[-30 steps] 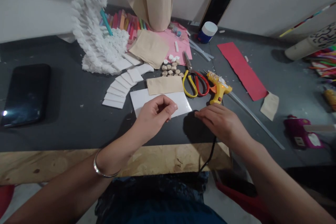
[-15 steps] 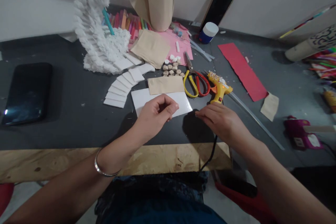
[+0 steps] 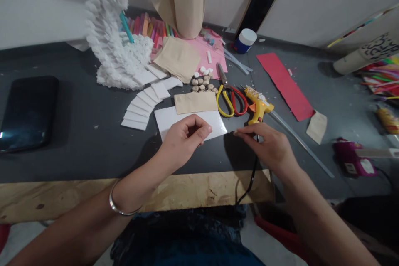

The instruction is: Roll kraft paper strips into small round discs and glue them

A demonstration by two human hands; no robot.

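Note:
My left hand (image 3: 187, 135) is closed, its thumb against curled fingers, above a white card (image 3: 165, 118); whatever it may hold is hidden. To the right, my right hand (image 3: 268, 143) pinches with thumb and fingertips, and something small and pale seems to show at the tips, too small to name. A strip of tan paper (image 3: 195, 102) lies on the card's far edge. Just beyond my right hand rests a yellow glue gun (image 3: 258, 106) with a clear glue stick (image 3: 302, 143) in it. Scissors (image 3: 232, 95) with yellow and red handles lie beside it.
Small rolled tan pieces (image 3: 204, 84) lie behind the tan strip. Left of them stands a fluffy white swan-like form (image 3: 109, 37) beside overlapping white tiles (image 3: 140, 106). Also on the table are a tan paper roll (image 3: 188, 8), a blue jar (image 3: 246, 41), red paper (image 3: 285, 85) and a black device (image 3: 29, 112).
My right hand has turned slightly, so its pinched thumb and fingertips show more plainly. My left hand keeps nearly the same pose. The whole view has shifted a little.

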